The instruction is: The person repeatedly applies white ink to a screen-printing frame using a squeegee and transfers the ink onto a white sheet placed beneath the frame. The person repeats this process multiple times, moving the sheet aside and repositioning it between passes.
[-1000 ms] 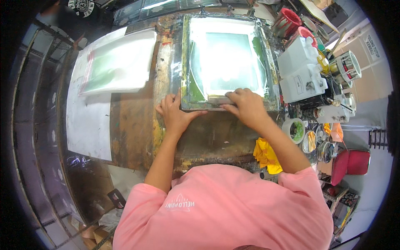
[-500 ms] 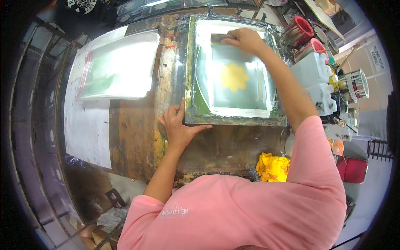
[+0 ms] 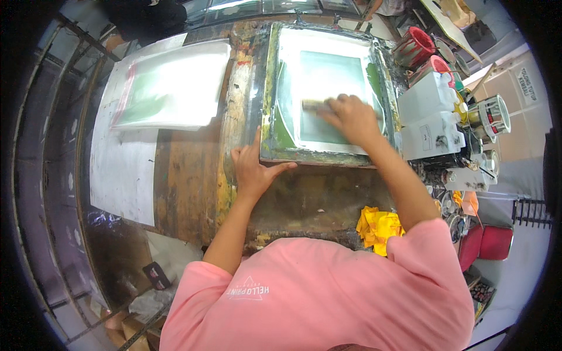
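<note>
Screen frame (image 3: 275, 88): rectangular, paint-crusted green and yellow rim, pale translucent mesh with a darker teal rectangle at centre; flat on the workbench (image 3: 187, 175). Left hand (image 3: 253, 169) spread flat, fingers extended, pressed against the near left corner of the frame; holding nothing, thumb along the frame's near edge. Right hand (image 3: 351, 117) curled palm-down over a squeegee (image 3: 316, 105), a narrow wooden-looking bar lying on the mesh; fingers closed around it. Bench surface under the left hand: worn, streaked brown with yellow and red smears. Left of the left hand: white sheet (image 3: 175, 88), smooth, green-tinted patch. Near the right elbow: crumpled yellow rag (image 3: 377, 225). Right of the right hand: white boxy containers (image 3: 430, 117), red tubs (image 3: 413, 47), metal tin (image 3: 492, 114).
</note>
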Motion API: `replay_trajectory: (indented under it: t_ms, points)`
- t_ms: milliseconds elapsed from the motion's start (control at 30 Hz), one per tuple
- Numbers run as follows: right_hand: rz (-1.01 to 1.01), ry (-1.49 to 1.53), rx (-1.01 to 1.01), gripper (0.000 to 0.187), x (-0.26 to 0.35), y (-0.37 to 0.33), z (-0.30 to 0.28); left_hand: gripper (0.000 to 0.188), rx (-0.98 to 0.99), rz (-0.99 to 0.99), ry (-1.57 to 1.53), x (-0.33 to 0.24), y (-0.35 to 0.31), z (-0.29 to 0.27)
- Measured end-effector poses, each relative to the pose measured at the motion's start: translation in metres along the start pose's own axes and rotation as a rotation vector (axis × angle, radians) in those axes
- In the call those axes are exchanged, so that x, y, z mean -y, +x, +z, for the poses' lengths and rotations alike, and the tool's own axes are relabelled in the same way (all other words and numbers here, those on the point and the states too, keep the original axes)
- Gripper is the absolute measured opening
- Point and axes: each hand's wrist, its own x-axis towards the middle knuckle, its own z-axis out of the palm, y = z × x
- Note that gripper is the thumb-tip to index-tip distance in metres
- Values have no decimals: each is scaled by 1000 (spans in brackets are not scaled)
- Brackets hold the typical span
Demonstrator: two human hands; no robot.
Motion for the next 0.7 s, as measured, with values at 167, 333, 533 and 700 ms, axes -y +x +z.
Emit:
replay_trajectory:
  t_ms: [167,333,533,700]
  points:
    - [8,22,44,43,48,-60,-46,117,45,-45,-19,-6,1,-5]
    - [-51,-78,-237,38,51,-48,-99,112,-139,-177,-745,-51,32,-20]
    - [-94,-179,-664,31,37,20,-158,111,-267,71,-697,-77,86,-44]
    - [-76,-176,-671,42,22,58,-191,109,148,9,391,-48,41,-14]
